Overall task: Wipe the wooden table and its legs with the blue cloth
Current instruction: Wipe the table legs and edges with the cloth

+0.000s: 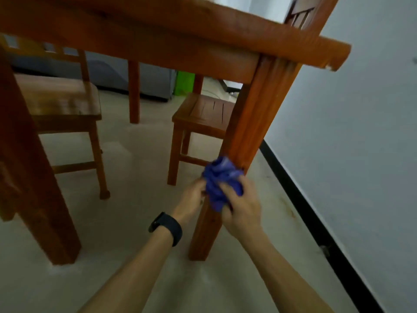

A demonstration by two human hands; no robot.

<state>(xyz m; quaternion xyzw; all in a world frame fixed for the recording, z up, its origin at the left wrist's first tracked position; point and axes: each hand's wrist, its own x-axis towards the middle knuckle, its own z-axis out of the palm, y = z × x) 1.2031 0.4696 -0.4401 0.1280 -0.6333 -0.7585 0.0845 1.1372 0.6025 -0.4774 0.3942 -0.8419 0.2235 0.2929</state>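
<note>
Two bare hands were at the near square leg point(255, 123) of the reddish-brown wooden table point(180, 30).
The right hand point(243, 208) gripped the crumpled blue cloth point(222, 179), held against the leg's lower half. The left hand point(191, 197), with a black wristband point(167, 228), met the cloth's left edge; its grip could not be determined.

Bare forearms, black wristband point(166, 227) on left wrist

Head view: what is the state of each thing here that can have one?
blue cloth: bunched up, pressed against the table leg.
table leg: upright, cloth on its lower half.
right hand: grips the blue cloth.
left hand: at the cloth's left side; grip unclear.
</note>
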